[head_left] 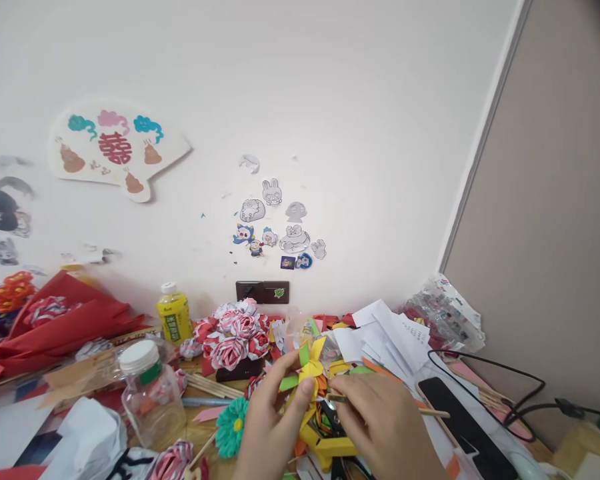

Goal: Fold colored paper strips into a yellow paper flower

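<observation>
My left hand (275, 420) is closed, holding a folded paper flower (312, 363) with yellow petals and green parts between thumb and fingers. Close beside it, my right hand (375, 420) is closed around a thin wooden stick (434, 413); its end sticks out on the right of the hand. The near end of the stick points at the flower's underside, and I cannot tell whether they touch. Beneath both hands lie yellow paper pieces (330, 445) and black-handled scissors (341, 467), partly hidden. A teal fuzzy flower (231, 427) is left of my left hand.
Pink and red paper roses (235, 333) are bunched behind the hands. A yellow bottle (173, 313) and clear jar (147, 393) stand left. White papers (387, 340), a black phone (463, 427) and a black cable (485, 357) lie right. The wall (370, 167) closes the back.
</observation>
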Demonstrator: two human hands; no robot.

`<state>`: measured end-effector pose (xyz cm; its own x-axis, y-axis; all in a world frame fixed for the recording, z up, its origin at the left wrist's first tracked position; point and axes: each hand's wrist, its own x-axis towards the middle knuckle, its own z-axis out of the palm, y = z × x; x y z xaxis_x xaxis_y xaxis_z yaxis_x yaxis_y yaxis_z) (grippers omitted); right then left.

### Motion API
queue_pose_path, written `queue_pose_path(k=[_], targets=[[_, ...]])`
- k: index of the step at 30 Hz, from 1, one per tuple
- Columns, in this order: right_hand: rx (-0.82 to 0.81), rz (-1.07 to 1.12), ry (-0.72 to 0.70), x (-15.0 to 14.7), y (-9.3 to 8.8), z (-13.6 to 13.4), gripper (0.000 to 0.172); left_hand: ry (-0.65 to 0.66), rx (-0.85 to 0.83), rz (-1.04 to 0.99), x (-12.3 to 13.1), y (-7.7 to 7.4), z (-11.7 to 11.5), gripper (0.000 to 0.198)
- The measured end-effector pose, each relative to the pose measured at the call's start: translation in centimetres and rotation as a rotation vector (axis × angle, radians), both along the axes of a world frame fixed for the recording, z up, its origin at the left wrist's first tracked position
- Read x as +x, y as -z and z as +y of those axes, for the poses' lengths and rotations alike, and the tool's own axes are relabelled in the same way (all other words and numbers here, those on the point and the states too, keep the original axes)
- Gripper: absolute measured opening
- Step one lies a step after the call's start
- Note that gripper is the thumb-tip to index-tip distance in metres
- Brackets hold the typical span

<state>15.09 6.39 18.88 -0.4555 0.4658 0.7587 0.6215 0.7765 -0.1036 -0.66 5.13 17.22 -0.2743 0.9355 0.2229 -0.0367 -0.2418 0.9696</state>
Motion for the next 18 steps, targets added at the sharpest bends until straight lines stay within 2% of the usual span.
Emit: queue_pose_path(k=[4, 7, 11, 18], targets=[[-0.024, 0.016, -0.034, 0.2, -0.1, -0.1, 0.023, 0.064, -0.002, -0.021, 0.1, -0.2, -0.1, 0.05], [-0.136, 0.056, -0.076, 0.3, -0.5, -0.3, 0.019, 0.126, -0.026, -0.05, 0.3, -0.7, -0.3, 0.051], [-0.251, 0.061, -0.103, 0.3, -1.1, -0.6, 0.018, 0.133, -0.054, -0.059, 0.4, -1.5, -0.8, 0.045], [-0.196, 0.108, -0.064, 0.7, -1.4, -1.1, 0.017, 0.169, -0.071, -0.097, 0.0, -2.2, -1.9, 0.04]])
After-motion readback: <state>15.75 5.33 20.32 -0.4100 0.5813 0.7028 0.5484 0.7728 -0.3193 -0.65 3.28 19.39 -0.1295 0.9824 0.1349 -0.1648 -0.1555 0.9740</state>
